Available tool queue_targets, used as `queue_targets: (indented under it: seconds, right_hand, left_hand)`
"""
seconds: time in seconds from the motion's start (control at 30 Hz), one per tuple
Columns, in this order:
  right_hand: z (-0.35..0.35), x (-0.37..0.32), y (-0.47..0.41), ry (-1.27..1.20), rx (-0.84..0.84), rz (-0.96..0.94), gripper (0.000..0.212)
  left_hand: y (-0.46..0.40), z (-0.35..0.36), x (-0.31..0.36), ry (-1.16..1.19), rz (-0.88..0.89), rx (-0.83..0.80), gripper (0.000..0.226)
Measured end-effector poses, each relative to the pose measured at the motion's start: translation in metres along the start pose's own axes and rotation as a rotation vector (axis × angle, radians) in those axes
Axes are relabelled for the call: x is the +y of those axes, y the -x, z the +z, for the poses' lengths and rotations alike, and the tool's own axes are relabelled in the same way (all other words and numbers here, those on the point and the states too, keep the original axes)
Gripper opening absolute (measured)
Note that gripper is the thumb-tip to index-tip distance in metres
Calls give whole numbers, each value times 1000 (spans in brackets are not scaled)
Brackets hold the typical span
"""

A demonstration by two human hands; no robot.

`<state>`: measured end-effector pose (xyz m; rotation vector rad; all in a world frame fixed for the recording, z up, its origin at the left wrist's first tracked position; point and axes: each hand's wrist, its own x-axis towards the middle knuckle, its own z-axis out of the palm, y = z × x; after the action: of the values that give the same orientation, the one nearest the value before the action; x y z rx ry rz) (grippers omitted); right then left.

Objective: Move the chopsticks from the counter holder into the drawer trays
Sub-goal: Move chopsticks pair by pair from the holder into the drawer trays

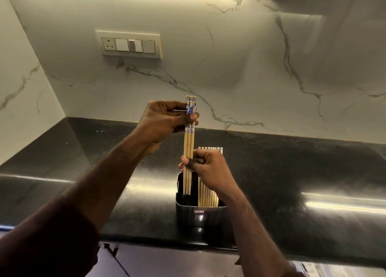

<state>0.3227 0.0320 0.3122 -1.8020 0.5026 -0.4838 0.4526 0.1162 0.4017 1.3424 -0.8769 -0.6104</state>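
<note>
My left hand (165,118) pinches 3 chopsticks (189,145) near their patterned tops, tips at the black holder (199,216) on the counter (292,172), my right hand (205,168) closed around them and the remaining bundle (208,195); best lift straight up, keeping them together.

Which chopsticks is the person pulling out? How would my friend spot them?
Find the shiny black stone counter, then the dark rectangular metal holder standing on it. The three pale wooden chopsticks with blue-and-white patterned tops rise from its left side, gripped by the left hand and right hand. They stand taller than the row of chopsticks beside them.
</note>
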Motion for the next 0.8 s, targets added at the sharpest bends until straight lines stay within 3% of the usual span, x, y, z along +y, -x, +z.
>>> queue_targets:
  seconds: [0.27,0.5,0.8]
  right_hand:
    - [11,-38,78,-14,40,-17,20]
    - [21,-33,167,-26,120,54,17]
    - [-24,-7,265,13,190,158,21]
  left_hand:
    - [71,5,31,-31,46,-55,25]
    - [144,30,27,48,-20,-134,20]
    - [213,112,14,183,-90,-210,37]
